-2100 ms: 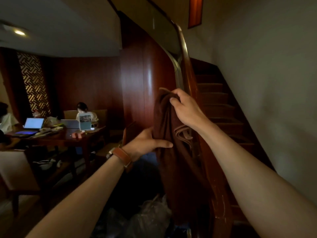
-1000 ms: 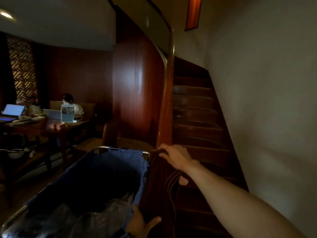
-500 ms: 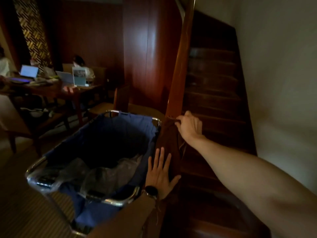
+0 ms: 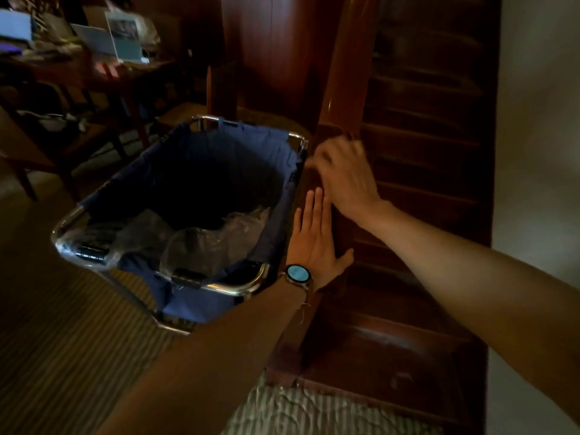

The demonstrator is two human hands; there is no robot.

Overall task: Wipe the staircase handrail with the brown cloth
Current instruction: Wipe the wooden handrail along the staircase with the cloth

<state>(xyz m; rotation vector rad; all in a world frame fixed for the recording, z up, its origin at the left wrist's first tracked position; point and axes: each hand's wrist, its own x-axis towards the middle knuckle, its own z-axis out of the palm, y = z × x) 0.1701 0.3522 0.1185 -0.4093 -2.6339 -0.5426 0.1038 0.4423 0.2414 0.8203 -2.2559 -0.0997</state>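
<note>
We're in a dim, hotel-like lounge: dark polished wall panels (image 4: 266, 51) rise beside a wooden staircase (image 4: 420, 139), with striped carpet (image 4: 62, 356) underfoot. A chrome-framed cart (image 4: 232, 288) with a blue fabric liner (housekeeping style) is parked at the foot, and a surface (image 4: 103, 76) behind carries laptops (image 4: 14, 26).

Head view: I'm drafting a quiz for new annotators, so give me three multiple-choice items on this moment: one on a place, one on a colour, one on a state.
1. Where does the blue-lined cart stand?
A) left of the left hand
B) on the stairs
C) under the table

2. What colour is the face of the watch?
A) red
B) green
C) light blue

3. How is the left hand?
A) fisted
B) flat, fingers straight
C) gripping the cart rim

Answers:
1 A, the cart sits just left of that hand.
2 C, the dial glows light blue.
3 B, its fingers lie straight, side by side.
</note>
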